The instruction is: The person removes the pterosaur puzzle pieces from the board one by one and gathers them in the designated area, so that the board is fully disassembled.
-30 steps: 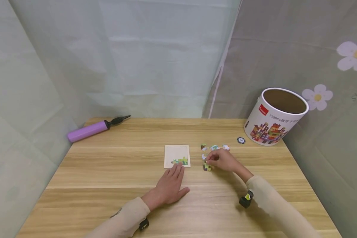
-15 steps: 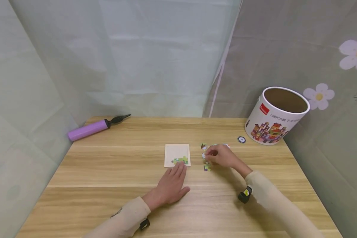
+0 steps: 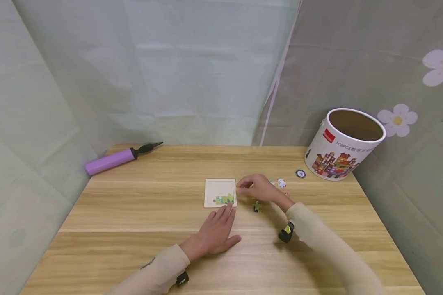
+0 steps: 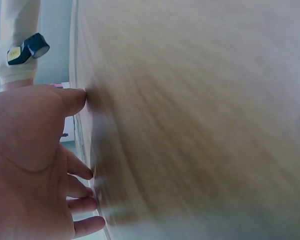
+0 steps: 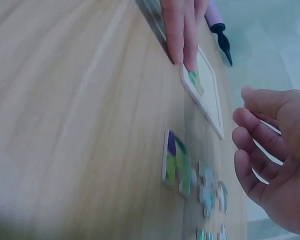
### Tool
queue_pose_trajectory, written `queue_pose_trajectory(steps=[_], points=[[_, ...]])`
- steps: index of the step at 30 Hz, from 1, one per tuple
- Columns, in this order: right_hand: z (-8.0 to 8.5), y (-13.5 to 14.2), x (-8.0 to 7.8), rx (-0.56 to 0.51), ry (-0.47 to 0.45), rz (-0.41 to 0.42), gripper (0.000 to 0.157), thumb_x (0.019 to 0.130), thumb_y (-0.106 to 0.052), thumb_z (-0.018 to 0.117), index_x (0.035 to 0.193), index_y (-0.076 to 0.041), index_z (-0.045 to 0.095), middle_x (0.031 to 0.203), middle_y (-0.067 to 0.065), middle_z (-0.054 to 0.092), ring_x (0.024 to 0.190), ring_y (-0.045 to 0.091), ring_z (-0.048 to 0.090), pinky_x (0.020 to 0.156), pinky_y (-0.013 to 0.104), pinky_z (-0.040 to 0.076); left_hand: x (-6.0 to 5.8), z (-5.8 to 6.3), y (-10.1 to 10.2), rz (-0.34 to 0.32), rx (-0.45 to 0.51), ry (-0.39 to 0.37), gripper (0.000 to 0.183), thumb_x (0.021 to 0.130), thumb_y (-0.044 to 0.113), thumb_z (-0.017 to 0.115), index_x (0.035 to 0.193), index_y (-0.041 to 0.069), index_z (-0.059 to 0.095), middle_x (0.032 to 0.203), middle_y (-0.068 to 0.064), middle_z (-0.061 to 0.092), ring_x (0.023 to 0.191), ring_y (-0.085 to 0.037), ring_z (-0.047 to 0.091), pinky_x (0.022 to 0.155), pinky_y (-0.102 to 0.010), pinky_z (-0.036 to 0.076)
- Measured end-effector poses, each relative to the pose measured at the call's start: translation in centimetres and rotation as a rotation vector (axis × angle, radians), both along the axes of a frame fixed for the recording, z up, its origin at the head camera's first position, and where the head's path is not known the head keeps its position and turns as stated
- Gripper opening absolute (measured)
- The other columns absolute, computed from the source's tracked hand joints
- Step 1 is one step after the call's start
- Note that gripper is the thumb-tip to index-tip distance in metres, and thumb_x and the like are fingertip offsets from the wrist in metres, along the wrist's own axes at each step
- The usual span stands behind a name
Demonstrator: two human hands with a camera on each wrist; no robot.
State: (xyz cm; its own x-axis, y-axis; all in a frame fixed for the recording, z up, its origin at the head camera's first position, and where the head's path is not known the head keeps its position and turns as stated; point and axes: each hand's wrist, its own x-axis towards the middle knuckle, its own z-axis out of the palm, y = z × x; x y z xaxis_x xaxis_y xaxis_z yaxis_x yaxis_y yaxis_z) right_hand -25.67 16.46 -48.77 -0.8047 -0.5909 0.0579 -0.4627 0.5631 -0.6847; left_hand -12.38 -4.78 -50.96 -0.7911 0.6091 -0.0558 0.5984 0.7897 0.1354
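Note:
My left hand [image 3: 215, 233] lies with fingers stretched out, fingertips on the near edge of a square wooden puzzle tray [image 3: 213, 189]. Green joined puzzle pieces [image 3: 223, 199] sit in the tray's near right part. My right hand [image 3: 257, 187] hovers by the tray's right edge, fingers loosely bent. In the right wrist view its thumb and fingertips [image 5: 246, 92] come close together, with no piece visible between them. Below it lies a green and purple puzzle piece [image 5: 176, 165], with a pale teal piece [image 5: 207, 190] beside it. The hand hides some loose pieces in the head view.
More loose pieces, including a white one [image 3: 282, 183], lie right of the right hand. A round blue-and-white chip [image 3: 300, 174] rests near a large white bucket [image 3: 341, 151] at the back right. A purple hand pump [image 3: 112, 160] lies at the back left. Curtains surround the wooden table.
My right hand has moved left from the loose pieces to the tray's right edge, uncovering pieces on the right. My left hand has slid slightly right, still at the tray's near edge.

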Motion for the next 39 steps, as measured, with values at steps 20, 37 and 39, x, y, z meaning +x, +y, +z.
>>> queue_pose_trajectory(steps=[20,37,39], points=[[-2.0,-5.4,-1.7,-0.006,0.001,0.136,0.012,0.093,-0.019,0.077,0.103,-0.014,0.082,0.098,-0.005,0.078,0.087,0.004,0.068,0.079,0.025,0.055,0.1,0.3,0.2,-0.008,-0.009,0.002,0.081,0.101,0.055,0.054,0.153,-0.005,0.039,0.161,-0.022,0.036,0.146,-0.034,0.037,0.11,-0.051,0.039],[-2.1,-6.5,-1.5,0.153,0.1,0.216,0.011,0.091,-0.023,0.079,0.099,-0.016,0.083,0.094,-0.007,0.074,0.087,0.004,0.064,0.081,0.025,0.053,0.0,0.0,-0.2,-0.005,0.049,-0.024,0.082,0.101,0.055,0.054,0.154,-0.006,0.038,0.161,-0.024,0.035,0.148,-0.035,0.033,0.11,-0.053,0.036],[-2.0,-6.6,-1.4,0.151,0.097,0.211,0.01,0.091,-0.023,0.079,0.097,-0.016,0.083,0.093,-0.007,0.074,0.087,0.005,0.064,0.082,0.026,0.053,0.0,0.1,-0.3,-0.005,0.041,-0.019,0.082,0.101,0.055,0.053,0.153,-0.006,0.038,0.161,-0.024,0.035,0.148,-0.035,0.033,0.11,-0.053,0.037]])
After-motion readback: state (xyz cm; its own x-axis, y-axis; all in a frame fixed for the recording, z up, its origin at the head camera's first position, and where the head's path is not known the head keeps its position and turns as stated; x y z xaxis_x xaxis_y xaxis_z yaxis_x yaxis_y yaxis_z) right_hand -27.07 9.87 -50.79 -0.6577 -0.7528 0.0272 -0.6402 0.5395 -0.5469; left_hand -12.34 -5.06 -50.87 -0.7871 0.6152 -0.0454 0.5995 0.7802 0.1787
